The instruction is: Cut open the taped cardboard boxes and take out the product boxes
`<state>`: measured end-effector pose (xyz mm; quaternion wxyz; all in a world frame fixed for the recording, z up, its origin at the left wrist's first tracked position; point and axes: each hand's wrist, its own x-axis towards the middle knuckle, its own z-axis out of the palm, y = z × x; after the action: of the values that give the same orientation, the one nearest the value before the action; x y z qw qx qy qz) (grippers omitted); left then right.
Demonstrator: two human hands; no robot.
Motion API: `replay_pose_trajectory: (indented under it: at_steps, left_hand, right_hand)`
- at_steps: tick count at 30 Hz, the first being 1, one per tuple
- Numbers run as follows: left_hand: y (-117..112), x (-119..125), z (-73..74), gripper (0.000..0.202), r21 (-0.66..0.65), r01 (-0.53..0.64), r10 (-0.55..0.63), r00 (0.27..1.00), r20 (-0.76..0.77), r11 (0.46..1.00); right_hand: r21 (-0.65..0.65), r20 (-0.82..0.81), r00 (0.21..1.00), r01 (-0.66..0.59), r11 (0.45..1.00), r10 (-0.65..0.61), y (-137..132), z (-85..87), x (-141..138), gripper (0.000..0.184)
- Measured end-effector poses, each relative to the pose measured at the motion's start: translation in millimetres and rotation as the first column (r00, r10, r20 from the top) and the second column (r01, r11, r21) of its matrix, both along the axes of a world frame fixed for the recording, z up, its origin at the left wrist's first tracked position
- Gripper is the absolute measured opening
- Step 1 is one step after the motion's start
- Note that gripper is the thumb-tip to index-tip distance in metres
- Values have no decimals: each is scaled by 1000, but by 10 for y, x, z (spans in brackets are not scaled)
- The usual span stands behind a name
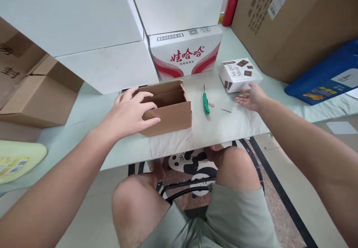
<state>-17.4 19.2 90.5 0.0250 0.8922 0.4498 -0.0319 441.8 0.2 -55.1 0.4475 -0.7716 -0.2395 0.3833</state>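
Note:
A small brown cardboard box (pixel 170 119) stands on the table with its top open. My left hand (pixel 134 110) lies over its left end, the thumb along the near wall and the fingers over the opening, gripping it. To the right is a white carton (pixel 239 74) printed with dark chocolate squares and "Super Meal". My right hand (pixel 250 97) is at its near right corner, palm turned up, fingers apart and holding nothing; whether they touch the carton I cannot tell. Between the two boxes lies a green-handled knife (pixel 206 103) with its blade pointing away, beside a small cardboard scrap (pixel 212 105).
A white and red water carton (pixel 186 54) and large white boxes (pixel 106 67) stand along the back. Big brown cartons rise at right (pixel 285 28) and left (pixel 41 95). A blue bottle (pixel 321 76) lies at right, a pale yellow one (pixel 21 160) at left. The table's front edge is near my knees.

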Motion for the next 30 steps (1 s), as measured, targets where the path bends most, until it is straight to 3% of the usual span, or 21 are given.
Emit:
replay_pose_trajectory:
  at_steps: [6, 11, 15, 17, 21, 25, 30]
  left_hand:
    - [-14, 10, -84, 26, 62, 28, -28, 1000, 4, 998]
    - [-2, -27, -123, 20, 70, 35, -40, 997, 70, 997]
    - [38, -47, -133, 18, 55, 20, -26, 992, 124, 998]
    - [60, -59, -146, 17, 43, 27, -34, 985, 169, 999]
    - [87, -81, -175, 26, 8, 68, -68, 977, 201, 998]
    - [27, -67, -138, 31, -25, 87, -82, 983, 162, 996]
    - [-233, 91, 160, 32, 64, 47, -61, 969, 239, 997]
  right_hand:
    - [-121, 360, 918, -132, 984, 167, -34, -85, 41, 28]
    - [-259, 521, 762, -287, 922, 384, 356, -111, 71, 24]
    - [-400, 551, 610, -405, 822, 569, 727, -197, 131, 62]
    - [-441, 545, 543, -462, 769, 639, 765, -240, 139, 67]
    - [-452, 558, 434, -556, 698, 707, 538, -246, 84, 69]
    - [-445, 578, 370, -604, 662, 727, 185, -126, 4, 71]
    - [-390, 624, 315, -668, 634, 715, -219, 230, -126, 67]
